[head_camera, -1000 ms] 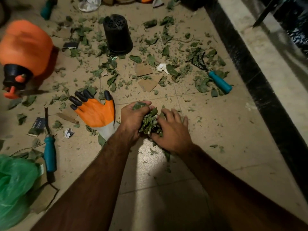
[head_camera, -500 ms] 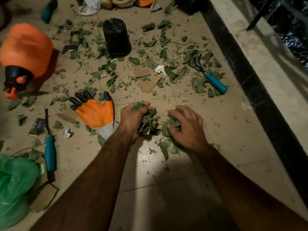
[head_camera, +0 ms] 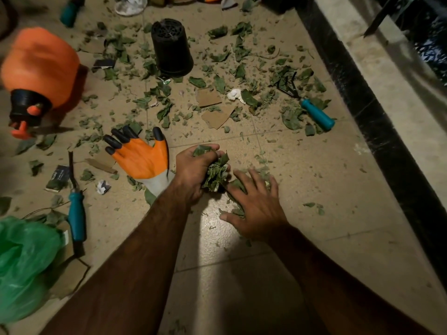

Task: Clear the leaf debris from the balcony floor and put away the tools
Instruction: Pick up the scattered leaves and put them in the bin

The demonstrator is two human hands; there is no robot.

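My left hand [head_camera: 193,169] grips a wad of green leaves [head_camera: 216,174] just above the tiled floor. Beside it my right hand [head_camera: 256,204] lies flat with spread fingers on loose leaves, touching the wad's lower edge. More leaf scraps [head_camera: 217,83] litter the tiles farther out. A teal-handled hand rake [head_camera: 312,112] lies among leaves at the right. A teal-handled tool [head_camera: 76,211] lies at the left. An orange clawed glove [head_camera: 140,158] rests palm up next to my left wrist.
An orange sprayer [head_camera: 40,68] lies on its side at the far left. A black pot [head_camera: 170,48] stands upside down at the back. A green plastic bag [head_camera: 24,264] sits at the lower left. Cardboard scraps [head_camera: 212,110] lie mid-floor. A dark kerb [head_camera: 377,131] runs along the right.
My right hand has opened flat and slid toward the left hand's wad, sweeping loose leaves along. The left hand keeps its grip and has barely moved.
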